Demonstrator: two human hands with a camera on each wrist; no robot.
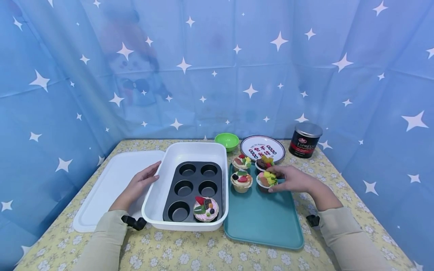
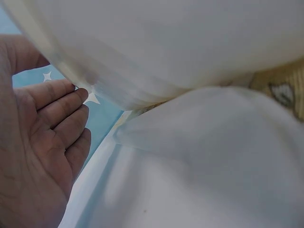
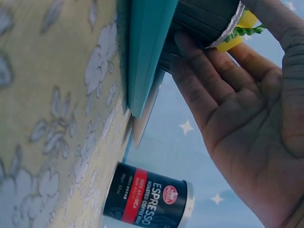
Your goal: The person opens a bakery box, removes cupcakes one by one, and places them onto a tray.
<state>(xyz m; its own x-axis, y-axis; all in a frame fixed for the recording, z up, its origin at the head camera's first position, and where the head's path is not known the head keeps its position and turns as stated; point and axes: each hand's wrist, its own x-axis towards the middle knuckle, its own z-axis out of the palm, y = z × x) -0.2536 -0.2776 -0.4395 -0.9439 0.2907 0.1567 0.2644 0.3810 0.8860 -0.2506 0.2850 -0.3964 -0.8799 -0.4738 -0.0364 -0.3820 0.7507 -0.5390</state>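
My right hand (image 1: pixel 292 180) grips a cupcake (image 1: pixel 267 180) with a dark cup and yellow fruit topping, thumb on the near side and fingers behind. In the right wrist view, its ribbed dark cup (image 3: pixel 204 21) sits against the fingers. Three other cupcakes stand near it: a chocolate-topped one (image 1: pixel 260 165) behind, a strawberry one (image 1: pixel 242 182) and another fruit one (image 1: pixel 240 163) to the left. My left hand (image 1: pixel 138 184) rests its extended fingers against the left wall of a white deep container (image 1: pixel 154 214). Inside lies a black muffin pan (image 1: pixel 196 182), with a pink-cream cupcake (image 1: pixel 205 210) in its near right cup.
A teal tray (image 1: pixel 264 226) lies right of the container, under the cupcakes. A white lid (image 1: pixel 101 192) lies flat at the left. Along the back stand a green bowl (image 1: pixel 228 141), a patterned plate (image 1: pixel 252 145) and an espresso can (image 1: pixel 305 141). Blue curtains surround the table.
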